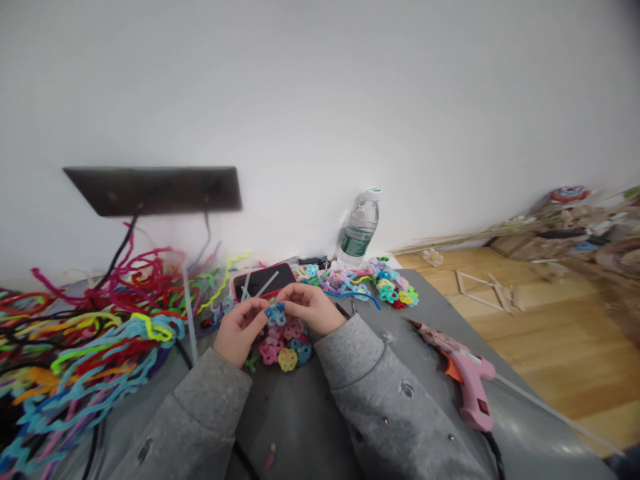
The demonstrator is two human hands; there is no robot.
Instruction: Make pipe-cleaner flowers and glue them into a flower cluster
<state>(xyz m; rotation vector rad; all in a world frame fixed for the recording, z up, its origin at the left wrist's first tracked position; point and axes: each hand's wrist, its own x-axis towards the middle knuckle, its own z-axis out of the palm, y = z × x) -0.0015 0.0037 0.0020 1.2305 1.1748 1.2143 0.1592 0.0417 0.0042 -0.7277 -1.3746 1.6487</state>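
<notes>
Between my fingertips is a small blue pipe-cleaner flower point(276, 313), pinched from both sides. My left hand point(241, 331) grips its left edge with thumb and forefinger. From the right, my right hand point(311, 308) pinches the same flower. Just below lies a cluster of pipe-cleaner flowers point(287, 360) in pink, yellow and blue on the grey table point(300, 417). A dark phone with a red edge point(263, 280) rests behind my hands, with pale glue sticks across it.
Tangled pipe cleaners point(100, 360) cover the left side. A pink glue gun point(465, 377) lies at the right, its cord hanging toward the front edge. More finished flowers point(393, 283) and a water bottle point(360, 227) stand at the back by the wall.
</notes>
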